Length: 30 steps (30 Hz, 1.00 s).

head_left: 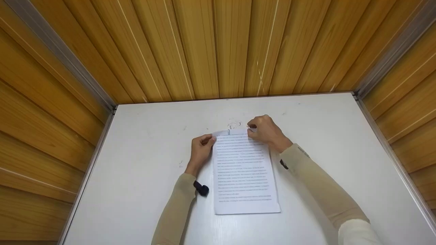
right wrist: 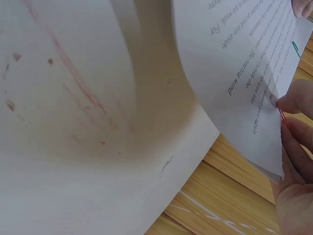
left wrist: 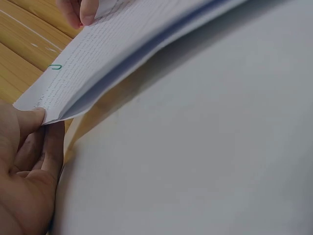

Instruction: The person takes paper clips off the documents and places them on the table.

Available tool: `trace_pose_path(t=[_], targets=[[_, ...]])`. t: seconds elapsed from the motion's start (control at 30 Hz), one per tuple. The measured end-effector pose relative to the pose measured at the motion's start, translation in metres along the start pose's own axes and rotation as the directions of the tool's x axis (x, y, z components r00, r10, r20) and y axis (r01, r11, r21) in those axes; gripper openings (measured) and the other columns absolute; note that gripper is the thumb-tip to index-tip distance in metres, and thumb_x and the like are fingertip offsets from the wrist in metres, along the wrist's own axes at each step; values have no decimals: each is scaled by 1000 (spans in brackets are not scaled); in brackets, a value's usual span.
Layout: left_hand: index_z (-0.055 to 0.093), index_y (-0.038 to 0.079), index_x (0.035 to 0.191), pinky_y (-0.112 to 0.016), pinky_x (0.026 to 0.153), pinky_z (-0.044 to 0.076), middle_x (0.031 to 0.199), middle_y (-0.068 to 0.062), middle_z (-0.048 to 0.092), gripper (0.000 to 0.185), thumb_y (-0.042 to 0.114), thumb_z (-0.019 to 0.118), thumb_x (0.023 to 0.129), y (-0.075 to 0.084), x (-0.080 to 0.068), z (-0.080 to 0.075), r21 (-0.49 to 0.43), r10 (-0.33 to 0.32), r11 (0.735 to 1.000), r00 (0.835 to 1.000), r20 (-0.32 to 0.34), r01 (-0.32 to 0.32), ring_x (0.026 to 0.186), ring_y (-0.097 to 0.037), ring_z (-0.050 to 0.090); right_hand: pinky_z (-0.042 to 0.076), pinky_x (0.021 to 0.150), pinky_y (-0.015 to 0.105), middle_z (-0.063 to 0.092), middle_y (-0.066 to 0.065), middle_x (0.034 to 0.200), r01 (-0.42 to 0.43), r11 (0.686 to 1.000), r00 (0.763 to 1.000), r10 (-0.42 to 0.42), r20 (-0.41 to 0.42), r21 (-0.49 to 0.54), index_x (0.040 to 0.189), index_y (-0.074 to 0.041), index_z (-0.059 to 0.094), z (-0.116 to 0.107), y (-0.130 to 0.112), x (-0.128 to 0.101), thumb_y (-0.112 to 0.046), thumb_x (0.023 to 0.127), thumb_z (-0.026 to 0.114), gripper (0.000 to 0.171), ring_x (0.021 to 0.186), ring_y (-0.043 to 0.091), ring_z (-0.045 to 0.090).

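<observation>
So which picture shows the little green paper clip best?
The left wrist view: the green paper clip sits sharp on the papers' top edge. The right wrist view shows a green sliver; the head view, a tiny faint mark.

Stack of printed sheets lying lengthwise on the white table, far edge lifted. Green paper clip on that edge; red clip at its corner.

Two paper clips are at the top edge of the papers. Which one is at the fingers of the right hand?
The red paper clip, pinched by the right hand at the corner. The green paper clip sits mid-edge, untouched.
</observation>
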State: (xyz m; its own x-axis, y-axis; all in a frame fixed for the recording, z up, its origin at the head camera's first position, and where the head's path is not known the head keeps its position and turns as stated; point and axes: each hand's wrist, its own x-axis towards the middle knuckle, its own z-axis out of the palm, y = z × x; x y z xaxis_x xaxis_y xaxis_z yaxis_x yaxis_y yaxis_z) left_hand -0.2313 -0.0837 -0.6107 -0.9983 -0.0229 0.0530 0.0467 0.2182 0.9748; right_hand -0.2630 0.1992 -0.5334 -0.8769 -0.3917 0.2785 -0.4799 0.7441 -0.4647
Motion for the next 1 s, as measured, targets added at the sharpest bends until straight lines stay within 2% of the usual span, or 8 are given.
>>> trace_pose_path(t=[0.17,0.3,0.4,0.6,0.7,0.83,1.0], targets=[[76,-3,124,-34,92,60,115,-17,79,27,14,72,104,0,0,0,7,11,1000,1000,-15,-11,103,-25,76,63,85,44,81,17,100,-31,999,999,31,26,10,107,3,82,0,1,0,-7,91,75,20,91,29,75],[77,-3,123,-36,93,60,115,-17,79,26,13,72,103,-1,0,1,5,13,1000,1000,-25,-13,103,-25,76,63,87,45,80,18,101,-14,999,1000,13,26,43,109,4,81,-1,3,0,-6,90,75,22,94,30,76],[77,-2,123,-36,94,60,116,-16,79,26,14,72,103,-1,0,1,2,5,1000,1000,-21,-5,104,-25,76,63,88,45,80,17,103,-18,996,1000,17,16,86,111,4,81,-3,6,-2,-7,92,75,22,95,30,77],[77,0,123,-32,92,59,116,-15,79,25,14,72,103,0,0,1,-4,-8,1000,1000,-20,8,103,-23,75,63,88,44,81,13,106,-96,969,995,98,2,226,112,1,81,-1,13,-5,-11,98,75,20,95,27,76],[78,0,122,-30,88,59,114,-15,80,24,14,72,103,-1,0,1,-8,-7,1000,1000,-20,7,100,-22,75,63,85,39,82,11,106,-139,946,989,145,0,293,109,-2,83,1,17,-5,-10,99,74,16,93,26,77],[77,-1,122,-30,88,59,114,-16,80,24,13,72,103,-1,0,2,-12,6,1000,1000,-20,-6,100,-23,76,58,78,26,82,10,104,-191,916,979,204,1,353,107,-3,84,2,20,-4,-10,98,74,15,87,24,75],[77,-1,122,-31,90,59,113,-17,80,24,13,73,103,-2,0,2,-15,6,1000,1000,-27,-7,100,-24,76,51,72,19,82,11,103,-223,901,972,233,19,373,106,-3,84,4,22,-2,-10,98,74,15,84,21,69]])
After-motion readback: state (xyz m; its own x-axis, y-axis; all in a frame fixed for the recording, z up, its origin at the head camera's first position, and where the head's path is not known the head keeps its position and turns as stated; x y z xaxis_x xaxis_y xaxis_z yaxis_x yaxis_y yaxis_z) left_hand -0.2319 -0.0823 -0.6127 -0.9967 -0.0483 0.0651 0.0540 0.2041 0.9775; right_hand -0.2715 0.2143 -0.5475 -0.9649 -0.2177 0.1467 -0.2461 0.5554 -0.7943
